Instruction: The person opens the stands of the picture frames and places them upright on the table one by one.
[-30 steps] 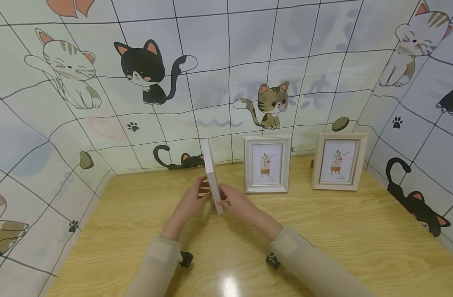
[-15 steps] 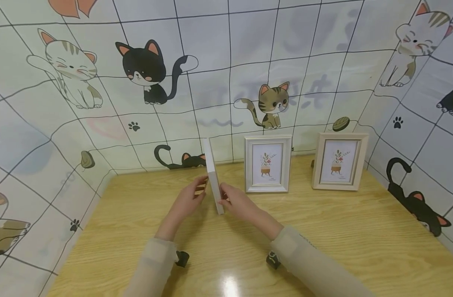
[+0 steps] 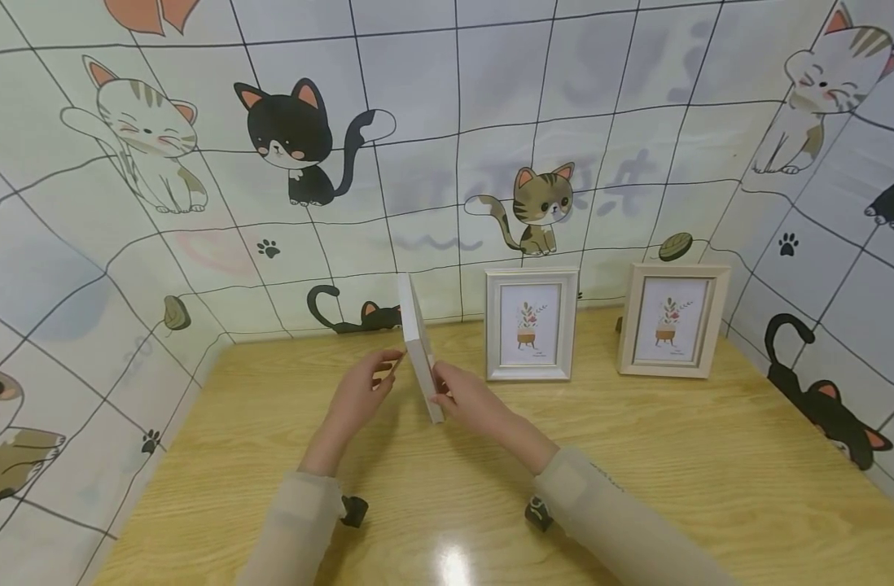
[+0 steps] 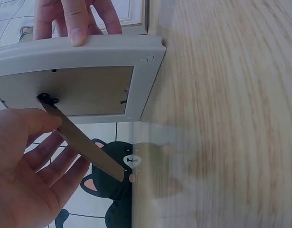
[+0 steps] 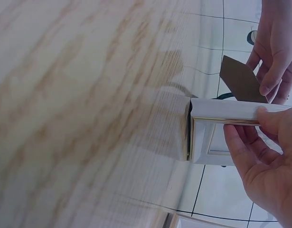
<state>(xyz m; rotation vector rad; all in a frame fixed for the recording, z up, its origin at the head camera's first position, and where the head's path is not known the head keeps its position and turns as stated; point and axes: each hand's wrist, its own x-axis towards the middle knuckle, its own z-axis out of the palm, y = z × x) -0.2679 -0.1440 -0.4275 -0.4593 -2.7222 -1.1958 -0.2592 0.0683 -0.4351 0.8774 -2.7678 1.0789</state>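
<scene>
Seen nearly edge-on in the head view, a white picture frame [image 3: 413, 325] stands on the table. My right hand [image 3: 472, 399] grips its near side edge, thumb on the rim and fingers against the front moulding, as the right wrist view shows. Behind the frame, my left hand [image 3: 353, 397] pinches the brown easel stand [image 4: 89, 147] between thumb and fingers. That stand is swung out from the brown backing board [image 4: 96, 90], joined to it at a small black hinge [image 4: 47, 99]. The picture on the front is hidden from the head view.
To the right stand a silver-white picture frame [image 3: 529, 374] and a cream one [image 3: 663, 370], both with a potted-plant print. A cat-patterned wall covering [image 3: 418, 163] closes off the back and sides of the wooden table [image 3: 637, 456].
My left hand has moved left, away from the frame's back, and the stand now shows swung out with it. My right hand and the frame have hardly moved.
</scene>
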